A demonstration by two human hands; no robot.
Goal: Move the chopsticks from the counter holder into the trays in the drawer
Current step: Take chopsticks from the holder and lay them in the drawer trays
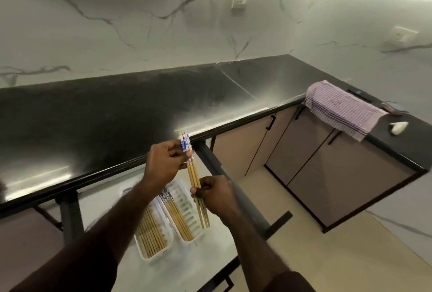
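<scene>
A bundle of wooden chopsticks [194, 176] with blue-and-white patterned tops is held by both hands above the open drawer. My left hand [164, 163] grips the bundle near its patterned top. My right hand [216, 194] grips it lower down, with the tips pointing down over the right tray. Two white slotted trays lie side by side in the drawer [210, 259]. The left tray [163, 255] holds several plain wooden chopsticks. The right tray [190, 209] holds several chopsticks with patterned tops along its left side. The counter holder is not in view.
The black counter [105, 109] runs across above the drawer, its front edge close behind my hands. A striped cloth [339, 109] hangs over the counter corner at the right, near a small white object [398, 126]. Brown cabinet doors [315, 156] fill the right side.
</scene>
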